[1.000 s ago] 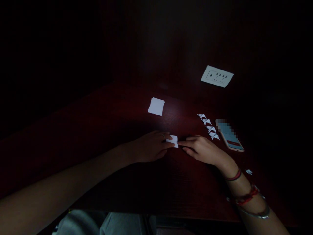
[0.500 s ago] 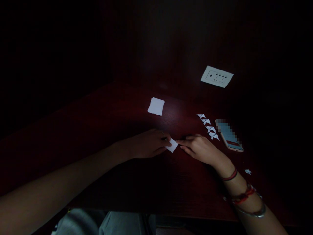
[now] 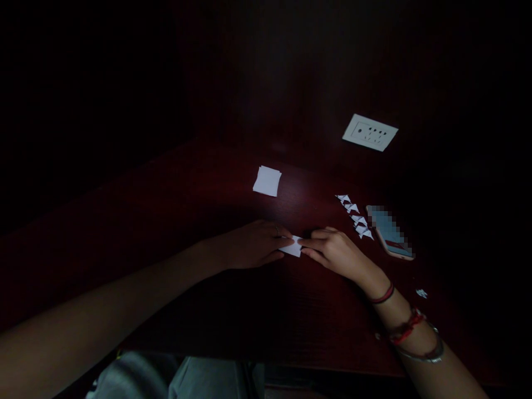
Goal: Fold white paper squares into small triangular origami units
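Note:
A small white piece of paper [image 3: 292,248] lies flat on the dark red table between my two hands. My left hand [image 3: 258,244], with a ring on one finger, grips its left side, thumb and fingers closed at the edge. From the other side, my right hand [image 3: 334,250] has its fingertips on the paper's right corner, the remaining fingers curled in. The fingers cover part of the paper, so any fold under them is hidden.
A stack of white square papers [image 3: 267,181] lies farther back. To the right are several folded white paper pieces [image 3: 354,216] in a row, a phone [image 3: 389,231] and a tiny white cluster [image 3: 421,293]. A socket panel [image 3: 370,132] sits on the wall behind.
My right hand has moved slightly left, its fingertips now on the paper instead of at its corner. The paper has turned a little, and its visible outline is flatter.

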{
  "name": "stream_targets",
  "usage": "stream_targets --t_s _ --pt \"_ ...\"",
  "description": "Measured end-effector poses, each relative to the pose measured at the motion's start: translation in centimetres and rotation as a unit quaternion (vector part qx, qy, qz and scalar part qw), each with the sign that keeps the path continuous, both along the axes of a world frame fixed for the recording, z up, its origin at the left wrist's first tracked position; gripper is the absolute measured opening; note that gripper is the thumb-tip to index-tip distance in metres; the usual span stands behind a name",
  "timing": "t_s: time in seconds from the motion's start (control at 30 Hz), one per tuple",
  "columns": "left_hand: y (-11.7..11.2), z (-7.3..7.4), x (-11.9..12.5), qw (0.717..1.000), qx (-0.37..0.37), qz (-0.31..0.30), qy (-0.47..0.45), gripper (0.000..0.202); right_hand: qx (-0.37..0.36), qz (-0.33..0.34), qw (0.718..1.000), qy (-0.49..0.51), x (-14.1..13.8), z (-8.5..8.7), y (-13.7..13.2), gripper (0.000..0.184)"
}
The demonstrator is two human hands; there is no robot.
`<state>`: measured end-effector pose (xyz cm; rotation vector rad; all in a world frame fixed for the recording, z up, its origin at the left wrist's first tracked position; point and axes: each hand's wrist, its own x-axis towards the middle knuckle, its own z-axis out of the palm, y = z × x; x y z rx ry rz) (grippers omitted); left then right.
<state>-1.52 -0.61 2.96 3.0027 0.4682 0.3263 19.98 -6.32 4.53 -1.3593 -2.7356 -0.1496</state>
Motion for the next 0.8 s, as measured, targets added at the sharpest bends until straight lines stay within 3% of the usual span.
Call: stream_targets --t_s 0.2,0.4,0.8 --pt "0.04 -0.38 -0.10 1.000 -0.002 0.008 0.011 0.037 -0.009 0.038 0.999 0.032 -0.24 0.02 -0.10 0.029" --pt "0.08 -0.12 -0.05 0.999 -0.039 0.017 0.031 0.037 -0.017 0.039 0.998 0.036 -0.20 -0.06 -0.02 0.027" --pt "0.18 -0.37 -0.05 0.999 -0.046 0.011 0.011 0.037 -0.022 0.043 0.997 0.057 -0.14 -0.43 0.06 0.025"
